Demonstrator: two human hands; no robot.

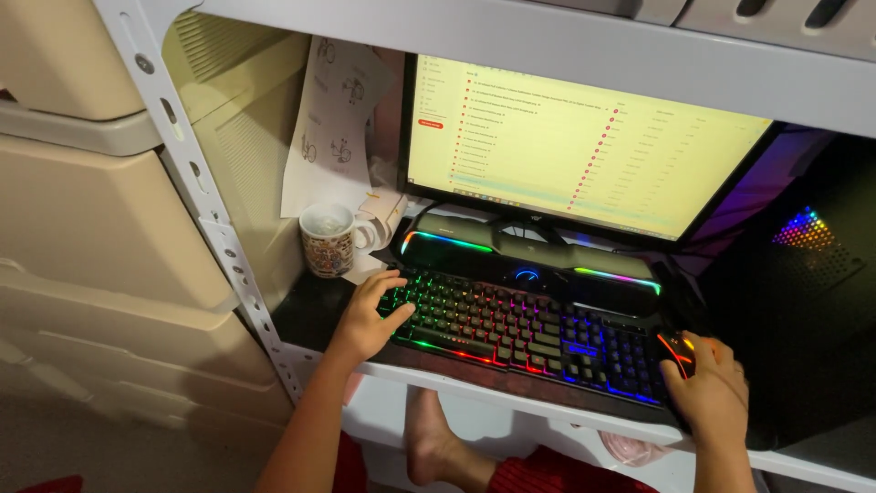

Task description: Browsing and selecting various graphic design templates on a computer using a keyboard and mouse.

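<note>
My left hand (371, 315) rests on the left end of a black keyboard (529, 333) with rainbow backlit keys, fingers spread over the keys and holding nothing. My right hand (710, 388) lies curled over a black computer mouse (677, 351) with red glowing trim, just right of the keyboard. Behind the keyboard sits a long speaker bar (529, 256) with coloured light strips. Above it a monitor (584, 151) shows a pale yellow page with a list.
A patterned mug (327, 239) stands left of the keyboard, with paper sheets (333, 119) hanging behind it. A perforated metal shelf post (196, 173) and beige plastic drawers (100, 219) are at left. A dark computer case (812, 256) with coloured lights is at right. My bare foot (433, 447) shows below.
</note>
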